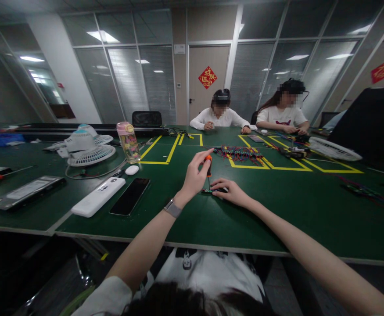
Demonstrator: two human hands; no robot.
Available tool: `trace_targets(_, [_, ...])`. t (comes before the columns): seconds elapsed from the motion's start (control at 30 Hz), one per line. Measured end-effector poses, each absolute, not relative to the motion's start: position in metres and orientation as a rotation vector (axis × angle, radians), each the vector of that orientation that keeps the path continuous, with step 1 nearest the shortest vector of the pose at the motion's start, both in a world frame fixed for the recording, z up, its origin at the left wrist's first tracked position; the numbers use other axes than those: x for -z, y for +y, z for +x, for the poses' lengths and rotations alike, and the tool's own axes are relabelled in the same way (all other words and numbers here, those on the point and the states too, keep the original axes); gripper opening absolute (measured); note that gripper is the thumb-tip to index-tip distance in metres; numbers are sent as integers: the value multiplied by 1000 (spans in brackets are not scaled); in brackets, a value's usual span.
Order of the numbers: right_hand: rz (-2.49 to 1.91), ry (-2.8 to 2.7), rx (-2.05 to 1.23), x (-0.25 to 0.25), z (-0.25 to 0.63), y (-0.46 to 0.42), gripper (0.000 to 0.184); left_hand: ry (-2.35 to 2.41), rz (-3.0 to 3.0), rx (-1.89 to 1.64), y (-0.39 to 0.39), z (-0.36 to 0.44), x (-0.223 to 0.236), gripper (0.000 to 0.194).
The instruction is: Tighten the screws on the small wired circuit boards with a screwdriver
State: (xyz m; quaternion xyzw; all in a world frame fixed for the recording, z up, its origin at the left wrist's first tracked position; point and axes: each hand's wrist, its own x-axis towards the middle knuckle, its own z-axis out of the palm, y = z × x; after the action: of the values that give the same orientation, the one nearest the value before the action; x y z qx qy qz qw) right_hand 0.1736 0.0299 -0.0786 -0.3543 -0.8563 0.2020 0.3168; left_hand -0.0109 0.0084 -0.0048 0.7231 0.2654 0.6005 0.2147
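Note:
My left hand [195,172] is closed around the orange and black handle of a screwdriver [209,170], which stands upright with its thin shaft pointing down. The shaft's tip meets a small green circuit board [206,191] lying on the green table. My right hand [228,192] rests low on the table, its fingertips pressed on the right end of that board and holding it down. The fingers cover much of the board, so its full outline is hidden. A watch sits on my left wrist.
A heap of boards with red and blue wires [241,153] lies beyond my hands. To the left are a black phone [130,196], a white power bank [98,196], a bottle [128,142] and a white fan [89,147]. Two people sit across the table [185,224].

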Motion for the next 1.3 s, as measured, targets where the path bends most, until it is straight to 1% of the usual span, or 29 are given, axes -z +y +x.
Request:
trace_targets(0.1, [-919, -2254, -531, 79, 174, 31, 18, 648, 1940, -1577, 12, -10, 6, 29])
trace_targets(0.23, [-914, -2251, -536, 79, 174, 30, 18, 867, 2013, -1757, 13, -12, 7, 15])
trace_targets(0.3, [-925, -2248, -542, 79, 174, 30, 18, 933, 2024, -1786, 12, -13, 7, 14])
trace_targets(0.37, [-936, -2244, -549, 79, 174, 29, 19, 917, 2017, -1746, 11, -14, 7, 18])
trace_targets(0.47, [-937, -2242, -551, 79, 174, 30, 19, 764, 1963, -1615, 11, -13, 6, 28])
trace_targets(0.57, [-933, -2244, -544, 79, 174, 30, 18, 633, 1940, -1497, 12, -11, 5, 31])
trace_targets(0.63, [-934, -2245, -538, 80, 174, 30, 18, 657, 2012, -1524, 12, -10, 6, 26])
trace_targets(0.7, [-931, -2245, -536, 80, 174, 30, 18, 792, 2143, -1636, 9, -10, 6, 19])
trace_targets(0.77, [-920, -2246, -539, 79, 174, 30, 18, 969, 2280, -1738, 4, -9, 7, 16])
trace_targets(0.87, [-914, -2252, -531, 78, 174, 29, 17, 1023, 2433, -1693, -2, -8, 7, 25])
trace_targets(0.9, [-918, -2256, -527, 77, 174, 29, 17, 975, 2442, -1677, -3, -7, 6, 30])
trace_targets(1.0, [-932, -2263, -518, 77, 174, 29, 17, 787, 2380, -1677, -2, -6, 4, 33])
trace_targets(1.1, [-934, -2264, -523, 77, 174, 29, 17, 813, 2339, -1722, 3, -8, 4, 26])
trace_targets(1.2, [-938, -2257, -530, 78, 174, 30, 17, 1048, 2288, -1845, 6, -12, 5, 10])
trace_targets(1.3, [-940, -2248, -530, 79, 174, 30, 18, 1167, 2257, -1859, 6, -15, 6, 11])
